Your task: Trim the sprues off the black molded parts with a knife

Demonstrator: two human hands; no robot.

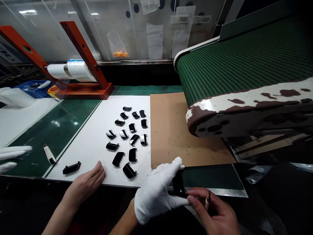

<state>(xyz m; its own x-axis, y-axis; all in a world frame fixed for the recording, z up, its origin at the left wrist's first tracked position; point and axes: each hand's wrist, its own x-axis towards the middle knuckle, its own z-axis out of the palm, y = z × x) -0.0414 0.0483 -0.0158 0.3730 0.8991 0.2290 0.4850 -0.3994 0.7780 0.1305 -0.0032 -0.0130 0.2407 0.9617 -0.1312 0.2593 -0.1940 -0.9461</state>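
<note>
White-gloved left hand (157, 189) half-open, holding glossy black plastic part (178, 183); bare right hand (217, 213) near-closed at its 5 o'clock end, can't tell grip. Similar black parts (118, 159) at 10.

The black part (179, 183) at five o'clock is partly covered by the left hand (157, 192). A co-worker's hand (15, 152) is cut off at nine; print on the paper (154, 40) at twelve is blurred.
</note>
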